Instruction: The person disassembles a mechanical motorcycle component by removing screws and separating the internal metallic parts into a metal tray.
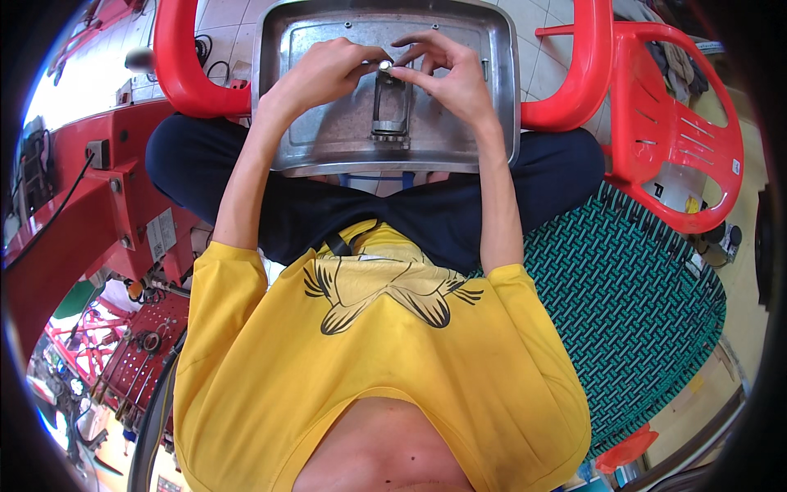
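tiled floor (225, 20) — metal tray (328, 139), red chairs (680, 131)

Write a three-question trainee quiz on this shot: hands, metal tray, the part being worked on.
1. True or false: the left hand and the right hand meet at the top end of the small metal frame part.
2. Where does the metal tray rest? A) on the person's lap B) on the red plastic chair C) on the green woven seat
3. Fill in: the fingertips pinch a small round ____ piece.

Key: 1 true; 2 A; 3 silver (shiny metal).
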The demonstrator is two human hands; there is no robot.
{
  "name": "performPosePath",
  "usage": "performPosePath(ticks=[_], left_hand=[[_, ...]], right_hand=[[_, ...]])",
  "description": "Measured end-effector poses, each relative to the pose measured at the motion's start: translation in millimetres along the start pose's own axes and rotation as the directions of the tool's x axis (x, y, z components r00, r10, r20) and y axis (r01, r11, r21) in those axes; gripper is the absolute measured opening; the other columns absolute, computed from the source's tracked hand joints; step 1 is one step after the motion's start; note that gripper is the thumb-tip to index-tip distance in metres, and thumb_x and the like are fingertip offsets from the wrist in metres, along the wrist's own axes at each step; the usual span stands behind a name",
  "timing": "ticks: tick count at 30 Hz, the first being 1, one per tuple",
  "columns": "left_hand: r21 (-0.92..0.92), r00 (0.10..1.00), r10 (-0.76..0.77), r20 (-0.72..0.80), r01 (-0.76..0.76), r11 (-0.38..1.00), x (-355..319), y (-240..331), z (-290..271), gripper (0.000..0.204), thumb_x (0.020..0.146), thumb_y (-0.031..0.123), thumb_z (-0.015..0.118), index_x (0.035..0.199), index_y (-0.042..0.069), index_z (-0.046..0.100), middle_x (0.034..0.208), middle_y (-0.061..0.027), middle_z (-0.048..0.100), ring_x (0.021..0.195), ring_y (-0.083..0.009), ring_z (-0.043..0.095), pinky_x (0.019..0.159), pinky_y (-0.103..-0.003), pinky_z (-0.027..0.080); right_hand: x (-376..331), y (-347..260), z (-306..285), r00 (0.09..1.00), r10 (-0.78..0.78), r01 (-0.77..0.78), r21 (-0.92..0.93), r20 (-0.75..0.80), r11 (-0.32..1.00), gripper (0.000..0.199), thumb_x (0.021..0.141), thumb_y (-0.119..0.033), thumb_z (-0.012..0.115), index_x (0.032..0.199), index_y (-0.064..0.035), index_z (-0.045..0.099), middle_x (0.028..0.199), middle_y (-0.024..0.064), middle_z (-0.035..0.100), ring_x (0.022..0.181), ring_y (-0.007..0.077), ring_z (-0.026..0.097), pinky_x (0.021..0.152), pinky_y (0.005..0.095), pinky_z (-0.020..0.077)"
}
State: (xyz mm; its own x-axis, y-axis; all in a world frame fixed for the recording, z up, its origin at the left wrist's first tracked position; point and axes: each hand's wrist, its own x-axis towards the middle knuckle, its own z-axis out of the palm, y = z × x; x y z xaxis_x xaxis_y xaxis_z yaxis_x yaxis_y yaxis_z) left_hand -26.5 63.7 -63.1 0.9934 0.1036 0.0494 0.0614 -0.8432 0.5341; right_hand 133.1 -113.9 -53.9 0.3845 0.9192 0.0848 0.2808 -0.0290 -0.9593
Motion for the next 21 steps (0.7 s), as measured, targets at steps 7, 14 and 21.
performPosePath(ticks=[7, 14, 21], left_hand=[[-0.008, 0.997, -0.066, 0.031, 0.066, 0.998, -1.6, 3.2, -4.1, 0.026, 0.094, 0.014, 0.071, 0.118, 0.007, 0.075, 0.103, -0.0175, 0.076, 0.094, -0.0367, 0.073, 0.085, -0.043, 0.059], [-0.029, 1.0, 0.002, 0.013, -0.002, 1.0, -1.0, -0.3, -1.8, 0.027, 0.093, 0.019, 0.073, 0.117, 0.007, 0.075, 0.103, -0.0166, 0.076, 0.092, -0.0364, 0.073, 0.084, -0.043, 0.058], [-0.005, 0.998, -0.056, 0.007, 0.056, 0.998, 1.9, 7.2, -3.0, 0.031, 0.09, 0.024, 0.075, 0.115, 0.006, 0.076, 0.101, -0.0177, 0.076, 0.091, -0.0363, 0.073, 0.084, -0.043, 0.058]], right_hand=[[-0.7, -0.1, 9.0, 0.999, 0.04, -0.04, 0.018, 0.001, 0.999, 0.032, 0.085, -0.016, 0.085, 0.115, -0.0083, 0.074, 0.094, 0.0019, 0.077, 0.06, 0.0042, 0.056, 0.061, 0.0207, 0.046], [-1.5, 0.6, 8.7, 1.0, 0.018, -0.016, -0.076, 0.022, 0.997, 0.033, 0.088, -0.012, 0.083, 0.118, -0.0064, 0.072, 0.096, 0.0024, 0.076, 0.064, 0.0029, 0.058, 0.063, 0.02, 0.0478], [0.2, 1.4, 8.8, 0.996, 0.084, -0.083, 0.047, -0.025, 0.995, 0.031, 0.085, -0.018, 0.085, 0.113, -0.0092, 0.076, 0.087, 0.0027, 0.077, 0.066, 0.007, 0.066, 0.062, 0.0227, 0.0502]])
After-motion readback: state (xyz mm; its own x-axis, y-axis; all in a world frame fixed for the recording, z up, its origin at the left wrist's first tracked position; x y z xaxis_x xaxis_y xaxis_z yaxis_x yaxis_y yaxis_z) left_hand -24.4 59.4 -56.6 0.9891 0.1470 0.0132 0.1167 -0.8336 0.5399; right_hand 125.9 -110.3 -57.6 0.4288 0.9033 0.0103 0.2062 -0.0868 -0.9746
